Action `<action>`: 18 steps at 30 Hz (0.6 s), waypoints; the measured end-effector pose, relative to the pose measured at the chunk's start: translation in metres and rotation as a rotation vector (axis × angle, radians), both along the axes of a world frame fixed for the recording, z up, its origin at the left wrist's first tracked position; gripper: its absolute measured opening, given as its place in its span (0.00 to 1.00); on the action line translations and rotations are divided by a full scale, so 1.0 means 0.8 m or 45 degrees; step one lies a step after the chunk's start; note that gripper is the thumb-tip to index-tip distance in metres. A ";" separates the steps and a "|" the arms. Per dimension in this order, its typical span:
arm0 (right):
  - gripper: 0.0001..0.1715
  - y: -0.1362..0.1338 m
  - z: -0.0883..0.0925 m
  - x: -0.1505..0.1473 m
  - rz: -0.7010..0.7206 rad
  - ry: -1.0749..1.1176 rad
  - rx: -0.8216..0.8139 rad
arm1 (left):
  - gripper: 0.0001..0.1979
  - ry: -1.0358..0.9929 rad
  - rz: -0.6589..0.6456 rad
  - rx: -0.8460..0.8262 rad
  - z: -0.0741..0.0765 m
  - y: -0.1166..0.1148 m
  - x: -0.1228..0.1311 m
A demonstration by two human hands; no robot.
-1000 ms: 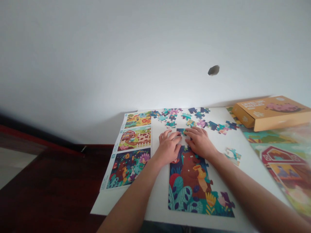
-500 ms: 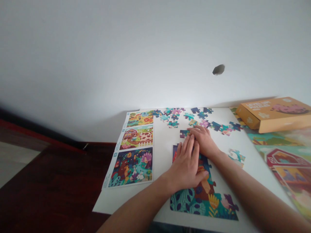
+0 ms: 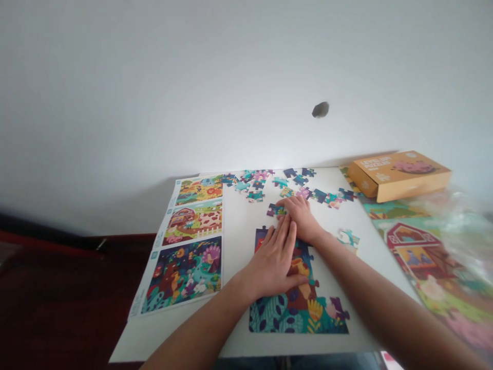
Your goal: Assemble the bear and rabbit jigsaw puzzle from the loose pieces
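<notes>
My left hand [image 3: 271, 264] lies flat on the partly assembled jigsaw puzzle [image 3: 275, 311], fingers stretched forward and thumb out to the side. It covers much of the puzzle's middle. Just beyond the puzzle's top edge, my right hand [image 3: 302, 218] has its fingertips closed on a dark puzzle piece [image 3: 274, 209] lying on the table; its grip is partly hidden. The left fingertips meet the right hand near its thumb side. A bear, blue leaves and a yellow flower show on the joined pieces.
Several loose puzzle pieces [image 3: 256, 196] are scattered toward the wall. A few joined light pieces [image 3: 347, 237] lie beside my right forearm. On the left is a picture sheet [image 3: 192, 218] with three scenes. An orange puzzle box [image 3: 404, 177] and a farm picture [image 3: 419, 252] under clear plastic occupy the right.
The view has turned slightly to the right, so everything sits further left in the picture. Both hands stay almost in the same place on the puzzle and piece.
</notes>
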State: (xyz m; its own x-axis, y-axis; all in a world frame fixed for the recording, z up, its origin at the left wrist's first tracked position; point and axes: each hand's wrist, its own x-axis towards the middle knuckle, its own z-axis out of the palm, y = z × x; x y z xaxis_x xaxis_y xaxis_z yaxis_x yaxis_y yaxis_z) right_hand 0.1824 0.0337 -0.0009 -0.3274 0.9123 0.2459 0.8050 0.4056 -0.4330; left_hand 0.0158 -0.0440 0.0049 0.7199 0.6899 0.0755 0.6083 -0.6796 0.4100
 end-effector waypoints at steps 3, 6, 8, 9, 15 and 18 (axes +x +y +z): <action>0.23 -0.003 0.005 0.000 -0.006 0.043 -0.025 | 0.62 0.011 -0.005 0.033 0.001 0.000 0.000; 0.27 -0.007 0.008 0.001 -0.003 0.057 -0.035 | 0.61 0.021 -0.016 0.046 0.003 0.000 0.001; 0.27 -0.007 0.007 0.002 -0.004 0.060 -0.040 | 0.60 0.022 -0.013 0.049 0.004 0.001 0.001; 0.26 -0.007 0.006 0.002 -0.011 0.066 -0.042 | 0.60 0.022 -0.010 0.051 0.004 0.001 0.001; 0.12 -0.001 0.001 0.002 -0.163 0.138 -0.034 | 0.56 0.043 0.004 0.088 0.002 -0.001 0.001; 0.09 0.001 0.002 0.003 -0.247 0.147 -0.021 | 0.52 0.101 0.001 0.105 0.003 -0.003 0.001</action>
